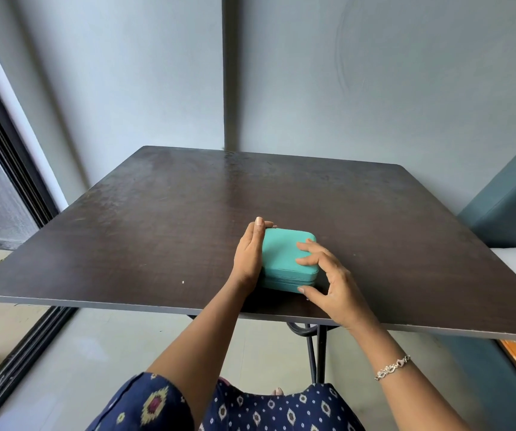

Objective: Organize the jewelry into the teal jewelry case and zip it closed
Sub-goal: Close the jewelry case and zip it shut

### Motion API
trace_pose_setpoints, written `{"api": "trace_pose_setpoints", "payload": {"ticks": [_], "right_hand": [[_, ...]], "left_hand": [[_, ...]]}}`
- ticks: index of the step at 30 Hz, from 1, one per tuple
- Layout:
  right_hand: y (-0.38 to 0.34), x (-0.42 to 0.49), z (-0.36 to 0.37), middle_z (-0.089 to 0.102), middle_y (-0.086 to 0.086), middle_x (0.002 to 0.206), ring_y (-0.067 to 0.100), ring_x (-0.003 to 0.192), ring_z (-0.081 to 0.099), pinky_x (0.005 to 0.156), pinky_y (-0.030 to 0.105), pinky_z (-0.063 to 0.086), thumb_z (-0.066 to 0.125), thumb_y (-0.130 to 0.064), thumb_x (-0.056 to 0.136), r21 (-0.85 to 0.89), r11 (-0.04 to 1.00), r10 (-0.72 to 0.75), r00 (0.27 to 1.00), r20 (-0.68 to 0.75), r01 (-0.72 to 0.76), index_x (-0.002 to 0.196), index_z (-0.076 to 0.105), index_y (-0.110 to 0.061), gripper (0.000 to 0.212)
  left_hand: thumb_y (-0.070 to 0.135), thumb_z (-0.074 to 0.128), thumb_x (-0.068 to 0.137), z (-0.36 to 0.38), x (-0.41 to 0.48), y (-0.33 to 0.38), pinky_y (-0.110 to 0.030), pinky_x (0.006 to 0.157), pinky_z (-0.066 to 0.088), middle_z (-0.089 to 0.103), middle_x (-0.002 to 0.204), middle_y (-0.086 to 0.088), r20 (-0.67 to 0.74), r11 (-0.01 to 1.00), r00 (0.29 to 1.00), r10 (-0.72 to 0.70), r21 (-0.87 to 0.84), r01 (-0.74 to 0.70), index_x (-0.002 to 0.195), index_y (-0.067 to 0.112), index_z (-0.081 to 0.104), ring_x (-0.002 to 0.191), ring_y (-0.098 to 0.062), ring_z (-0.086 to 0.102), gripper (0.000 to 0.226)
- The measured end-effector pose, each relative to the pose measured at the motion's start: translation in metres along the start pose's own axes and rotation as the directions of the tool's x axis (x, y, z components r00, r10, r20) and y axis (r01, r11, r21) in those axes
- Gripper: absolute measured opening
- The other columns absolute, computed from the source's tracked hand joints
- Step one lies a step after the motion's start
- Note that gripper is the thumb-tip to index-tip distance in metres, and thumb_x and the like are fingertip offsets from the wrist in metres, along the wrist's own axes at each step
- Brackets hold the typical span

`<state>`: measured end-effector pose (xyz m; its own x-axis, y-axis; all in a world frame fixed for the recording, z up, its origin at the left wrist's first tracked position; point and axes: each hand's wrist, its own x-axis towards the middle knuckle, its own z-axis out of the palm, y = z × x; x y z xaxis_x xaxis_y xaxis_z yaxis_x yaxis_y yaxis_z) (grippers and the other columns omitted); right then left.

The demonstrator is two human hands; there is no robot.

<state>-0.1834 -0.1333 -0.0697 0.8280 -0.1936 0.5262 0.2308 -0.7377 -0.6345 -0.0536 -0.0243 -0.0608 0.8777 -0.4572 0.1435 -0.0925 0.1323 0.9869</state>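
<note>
The teal jewelry case (284,258) lies closed on the dark table (157,228), near its front edge. My left hand (248,255) lies flat against the case's left side, fingers straight and reaching its far left corner. My right hand (328,278) holds the case at its front right corner, with curled fingers on the lid and the thumb against the front wall by the zip line. No loose jewelry shows on the table, and the zip pull is hidden.
A teal cushioned seat (511,206) stands to the right of the table. A dark window frame (10,169) runs along the left. A grey wall is right behind the table. I wear a silver bracelet (392,367) on my right wrist.
</note>
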Motion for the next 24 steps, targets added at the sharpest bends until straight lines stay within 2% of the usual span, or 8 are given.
{"api": "trace_pose_setpoints", "payload": {"ticks": [3, 7, 9, 12, 16, 17, 20, 24], "right_hand": [[0.001, 0.001, 0.002, 0.049, -0.006, 0.129, 0.002, 0.130, 0.036, 0.107, 0.013, 0.026, 0.068, -0.013, 0.068, -0.034, 0.999, -0.011, 1.000, -0.011, 0.011, 0.099, 0.049, -0.031, 0.040], [0.002, 0.001, 0.002, 0.051, -0.003, 0.127, 0.003, 0.128, 0.037, 0.107, 0.012, 0.026, 0.068, -0.012, 0.067, -0.047, 0.998, -0.034, 0.999, -0.025, 0.033, 0.098, 0.049, -0.029, 0.040], [0.002, 0.001, 0.003, 0.051, -0.003, 0.126, 0.004, 0.127, 0.038, 0.106, 0.012, 0.027, 0.068, -0.011, 0.067, -0.051, 0.998, -0.043, 0.999, -0.031, 0.041, 0.098, 0.049, -0.029, 0.040], [0.002, 0.000, 0.003, 0.052, -0.002, 0.126, 0.005, 0.126, 0.040, 0.106, 0.012, 0.027, 0.068, -0.010, 0.068, -0.059, 0.996, -0.063, 0.997, -0.044, 0.060, 0.098, 0.049, -0.027, 0.039], [0.002, -0.001, 0.003, 0.052, -0.004, 0.126, 0.003, 0.125, 0.040, 0.105, 0.011, 0.027, 0.068, -0.011, 0.068, -0.071, 0.995, -0.066, 0.997, -0.048, 0.063, 0.097, 0.051, -0.024, 0.036], [0.002, -0.001, 0.003, 0.052, -0.004, 0.125, 0.000, 0.125, 0.039, 0.105, 0.011, 0.027, 0.068, -0.011, 0.068, -0.077, 0.995, -0.065, 0.997, -0.050, 0.061, 0.097, 0.053, -0.021, 0.034], [0.001, 0.000, 0.003, 0.052, -0.005, 0.125, -0.010, 0.125, 0.035, 0.105, 0.009, 0.026, 0.068, -0.012, 0.068, -0.087, 0.995, -0.049, 0.998, -0.049, 0.044, 0.097, 0.057, -0.014, 0.031], [-0.001, 0.001, 0.002, 0.052, -0.005, 0.125, -0.007, 0.125, 0.037, 0.105, 0.010, 0.027, 0.068, -0.013, 0.069, -0.078, 0.996, -0.050, 0.998, -0.045, 0.046, 0.097, 0.049, -0.029, 0.038]], "left_hand": [[0.054, 0.031, 0.093, 0.001, 0.000, -0.002, -0.032, 0.096, 0.040, 0.063, 0.106, 0.002, 0.023, 0.997, 1.000, -0.003, 0.080, 0.001, 0.102, 0.014, 0.057, 0.102, -0.017, 0.056, 0.048], [0.065, 0.031, 0.084, -0.006, 0.009, 0.003, -0.039, 0.098, 0.043, 0.065, 0.107, -0.004, 0.113, 0.996, 0.992, -0.049, 0.084, 0.040, 0.097, 0.015, 0.062, 0.104, -0.022, 0.058, 0.061], [0.056, 0.028, 0.094, -0.008, 0.013, 0.007, -0.038, 0.100, 0.042, 0.065, 0.110, -0.006, 0.151, 0.993, 0.985, -0.078, 0.096, 0.064, 0.098, 0.015, 0.065, 0.104, -0.021, 0.059, 0.055], [0.044, 0.024, 0.098, -0.007, 0.014, 0.009, -0.031, 0.099, 0.042, 0.064, 0.112, -0.004, 0.172, 0.991, 0.982, -0.074, 0.122, 0.053, 0.104, 0.013, 0.065, 0.105, -0.017, 0.057, 0.052], [0.040, 0.021, 0.100, -0.011, 0.019, 0.014, -0.007, 0.077, 0.044, 0.064, 0.103, 0.000, 0.242, 0.984, 0.963, -0.119, 0.157, 0.082, 0.108, 0.008, 0.064, 0.089, -0.004, 0.058, 0.055], [0.039, 0.021, 0.100, -0.012, 0.022, 0.016, -0.008, 0.079, 0.045, 0.064, 0.107, -0.001, 0.273, 0.983, 0.952, -0.134, 0.161, 0.092, 0.112, 0.007, 0.063, 0.091, -0.005, 0.058, 0.053], [0.038, 0.025, 0.100, -0.012, 0.029, 0.020, -0.025, 0.097, 0.041, 0.061, 0.119, -0.005, 0.345, 0.969, 0.922, -0.175, 0.225, 0.099, 0.116, 0.010, 0.062, 0.104, -0.013, 0.055, 0.049], [0.029, 0.031, 0.101, -0.014, 0.042, 0.024, -0.032, 0.090, 0.045, 0.064, 0.105, -0.010, 0.371, 0.955, 0.907, -0.199, 0.283, 0.093, 0.106, 0.002, 0.065, 0.094, -0.017, 0.058, 0.044]]}}
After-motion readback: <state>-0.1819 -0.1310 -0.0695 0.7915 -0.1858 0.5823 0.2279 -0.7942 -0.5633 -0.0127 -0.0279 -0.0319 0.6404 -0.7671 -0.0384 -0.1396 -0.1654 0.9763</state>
